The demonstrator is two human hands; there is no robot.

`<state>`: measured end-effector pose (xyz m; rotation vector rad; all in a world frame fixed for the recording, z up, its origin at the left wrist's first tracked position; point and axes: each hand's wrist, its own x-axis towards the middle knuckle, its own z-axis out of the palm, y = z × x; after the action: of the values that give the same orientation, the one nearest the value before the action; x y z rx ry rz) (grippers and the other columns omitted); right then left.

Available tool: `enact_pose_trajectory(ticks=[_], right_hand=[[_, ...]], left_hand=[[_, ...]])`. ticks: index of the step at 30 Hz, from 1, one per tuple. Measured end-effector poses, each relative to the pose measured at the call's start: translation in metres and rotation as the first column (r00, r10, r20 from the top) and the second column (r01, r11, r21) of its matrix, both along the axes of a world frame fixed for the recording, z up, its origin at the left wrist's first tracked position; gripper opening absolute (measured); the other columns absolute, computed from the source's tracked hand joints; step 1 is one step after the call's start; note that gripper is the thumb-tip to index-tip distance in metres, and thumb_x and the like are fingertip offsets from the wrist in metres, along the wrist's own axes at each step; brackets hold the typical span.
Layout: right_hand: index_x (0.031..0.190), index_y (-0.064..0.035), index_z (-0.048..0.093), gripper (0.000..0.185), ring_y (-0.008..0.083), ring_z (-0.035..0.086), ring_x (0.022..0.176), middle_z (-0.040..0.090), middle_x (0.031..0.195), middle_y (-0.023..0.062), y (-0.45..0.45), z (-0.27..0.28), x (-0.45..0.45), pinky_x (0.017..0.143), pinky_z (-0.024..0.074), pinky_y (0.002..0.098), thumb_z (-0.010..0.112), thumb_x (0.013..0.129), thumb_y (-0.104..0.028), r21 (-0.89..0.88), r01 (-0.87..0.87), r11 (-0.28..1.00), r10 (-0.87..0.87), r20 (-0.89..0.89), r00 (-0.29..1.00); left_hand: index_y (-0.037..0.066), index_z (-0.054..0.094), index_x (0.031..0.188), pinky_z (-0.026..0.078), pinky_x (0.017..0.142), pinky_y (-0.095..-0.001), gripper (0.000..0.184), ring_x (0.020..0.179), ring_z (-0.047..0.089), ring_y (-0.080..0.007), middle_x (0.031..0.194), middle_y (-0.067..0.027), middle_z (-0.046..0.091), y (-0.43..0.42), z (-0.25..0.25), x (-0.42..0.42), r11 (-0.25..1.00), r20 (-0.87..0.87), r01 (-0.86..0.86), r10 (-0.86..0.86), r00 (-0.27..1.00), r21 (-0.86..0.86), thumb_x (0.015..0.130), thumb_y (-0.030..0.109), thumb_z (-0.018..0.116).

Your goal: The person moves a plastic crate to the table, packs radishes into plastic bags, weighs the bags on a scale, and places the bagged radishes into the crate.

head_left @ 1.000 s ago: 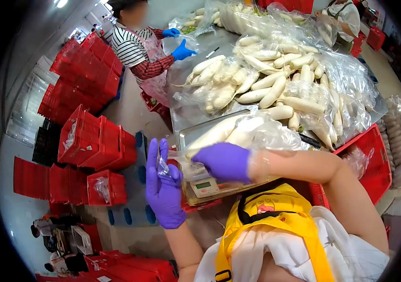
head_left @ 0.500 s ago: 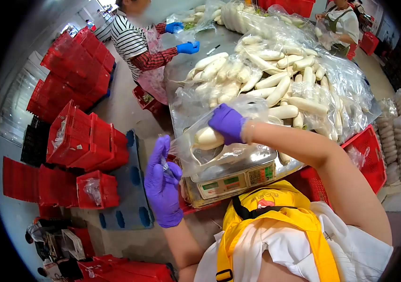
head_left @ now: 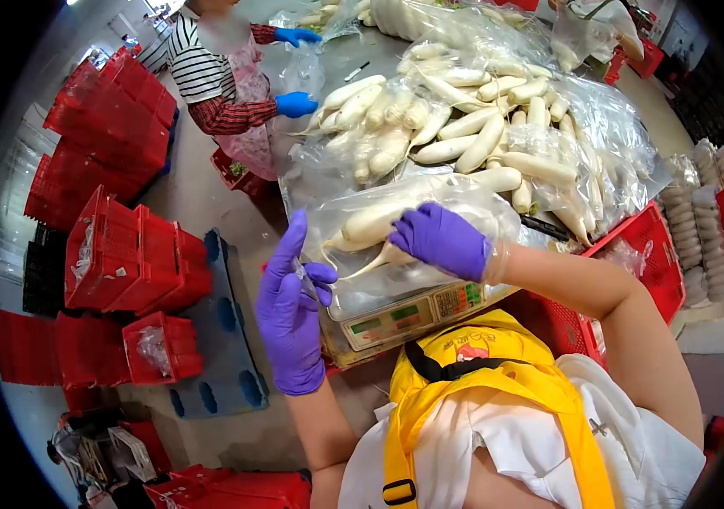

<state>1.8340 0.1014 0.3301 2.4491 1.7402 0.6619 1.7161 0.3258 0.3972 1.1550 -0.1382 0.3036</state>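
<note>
A clear plastic bag with white radishes in it lies over the electronic scale. My right hand, in a purple glove, is closed around a white radish at the bag, its thin root pointing left. Whether that radish is under the film, I cannot tell. Left of the scale, my left hand, also purple-gloved, is raised with the index finger up. Between its thumb and bent fingers is a crumpled bit of clear plastic.
Loose and bagged radishes pile up on the metal table beyond the scale. A marker lies there. Across the left corner stands a co-worker in blue gloves. Red crates stack at left; another red crate is at right.
My right hand has moved lower and to the right along the radishes. The bag lies flatter over the scale. The co-worker's hands have moved apart, and the whole view has shifted slightly.
</note>
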Motion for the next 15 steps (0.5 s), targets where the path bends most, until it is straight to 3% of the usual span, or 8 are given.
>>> enact_pose_trajectory(ticks=[1, 5, 8, 10, 11, 12, 13, 15], right_hand=[[0.102, -0.0094, 0.059, 0.021, 0.0202, 0.057, 0.079, 0.056, 0.084, 0.0065, -0.005, -0.01, -0.005, 0.066, 0.0436, 0.0341, 0.055, 0.084, -0.019, -0.022, -0.008, 1.0, 0.005, -0.111, 0.994], [0.104, -0.0089, 0.058, 0.022, 0.0192, 0.056, 0.06, 0.058, 0.082, 0.0047, -0.029, -0.017, -0.027, 0.051, 0.0419, 0.034, 0.056, 0.084, -0.018, -0.007, -0.121, 0.993, 0.121, -0.042, 0.992], [0.106, -0.0082, 0.058, 0.025, 0.0188, 0.06, 0.066, 0.062, 0.082, 0.0043, -0.013, 0.022, -0.056, 0.052, 0.0441, 0.0334, 0.055, 0.085, -0.02, 0.194, -0.27, 0.943, 0.3, -0.148, 0.942], [0.111, -0.0073, 0.059, 0.026, 0.0232, 0.063, 0.071, 0.066, 0.092, 0.0057, -0.012, 0.013, -0.048, 0.056, 0.0473, 0.0339, 0.052, 0.088, -0.017, 0.22, -0.277, 0.935, 0.322, -0.207, 0.924], [0.114, -0.0066, 0.059, 0.029, 0.0272, 0.064, 0.075, 0.066, 0.098, 0.0079, -0.01, -0.001, -0.033, 0.062, 0.049, 0.0366, 0.055, 0.087, -0.017, 0.222, 0.039, 0.974, 0.107, -0.609, 0.786], [0.116, -0.0059, 0.059, 0.033, 0.0311, 0.064, 0.079, 0.065, 0.105, 0.0102, -0.009, -0.013, -0.018, 0.068, 0.0507, 0.0393, 0.058, 0.085, -0.017, 0.09, 0.323, 0.942, -0.068, -0.891, 0.448], [0.114, -0.0053, 0.059, 0.036, 0.0341, 0.064, 0.085, 0.065, 0.106, 0.013, -0.013, -0.022, -0.001, 0.075, 0.0496, 0.0422, 0.063, 0.081, -0.018, -0.082, 0.33, 0.94, -0.258, -0.806, 0.533], [0.113, -0.0047, 0.06, 0.04, 0.0372, 0.063, 0.09, 0.064, 0.107, 0.0159, -0.026, -0.036, 0.019, 0.083, 0.0485, 0.045, 0.068, 0.077, -0.019, -0.249, 0.35, 0.903, -0.421, -0.673, 0.608]], left_hand=[[-0.004, 0.045, 0.138, 0.047, 0.066, -0.0218, 0.052, 0.087, 0.063, -0.0151, 0.145, -0.0204, 0.042, -0.001, -0.001, -0.001, 1.0, 0.0, 0.012, -0.012, 1.0, -0.026, 0.097, 0.027, 0.053], [-0.005, 0.045, 0.137, 0.047, 0.067, -0.0223, 0.051, 0.088, 0.063, -0.0146, 0.146, -0.0199, 0.041, -0.007, -0.005, -0.005, 1.0, -0.02, 0.022, -0.022, 1.0, 0.005, 0.097, 0.026, 0.053], [-0.005, 0.046, 0.137, 0.046, 0.067, -0.0219, 0.051, 0.087, 0.062, -0.0137, 0.147, -0.019, 0.041, -0.015, -0.005, -0.005, 0.998, -0.036, 0.044, -0.042, 0.998, 0.046, 0.097, 0.027, 0.054], [-0.004, 0.046, 0.137, 0.046, 0.067, -0.0214, 0.052, 0.087, 0.062, -0.0128, 0.147, -0.0182, 0.041, -0.021, -0.002, -0.004, 0.998, -0.021, 0.036, -0.035, 0.999, 0.06, 0.097, 0.027, 0.054], [-0.004, 0.046, 0.137, 0.046, 0.067, -0.0214, 0.052, 0.087, 0.062, -0.0128, 0.147, -0.0182, 0.041, -0.022, -0.002, -0.005, 0.997, -0.02, 0.041, -0.04, 0.999, 0.064, 0.097, 0.027, 0.054], [-0.004, 0.046, 0.137, 0.046, 0.067, -0.0213, 0.052, 0.086, 0.061, -0.0127, 0.147, -0.0178, 0.042, -0.02, -0.002, -0.006, 0.998, -0.032, 0.016, -0.014, 0.999, 0.062, 0.096, 0.028, 0.055], [-0.004, 0.046, 0.137, 0.046, 0.067, -0.0211, 0.052, 0.086, 0.061, -0.0126, 0.146, -0.0174, 0.042, -0.018, -0.002, -0.007, 0.998, -0.042, -0.011, 0.013, 0.999, 0.061, 0.096, 0.028, 0.055], [-0.004, 0.047, 0.137, 0.046, 0.067, -0.0211, 0.052, 0.086, 0.061, -0.0128, 0.146, -0.0172, 0.043, -0.014, 0.001, -0.011, 0.997, -0.028, -0.029, 0.031, 0.999, 0.066, 0.096, 0.028, 0.056]])
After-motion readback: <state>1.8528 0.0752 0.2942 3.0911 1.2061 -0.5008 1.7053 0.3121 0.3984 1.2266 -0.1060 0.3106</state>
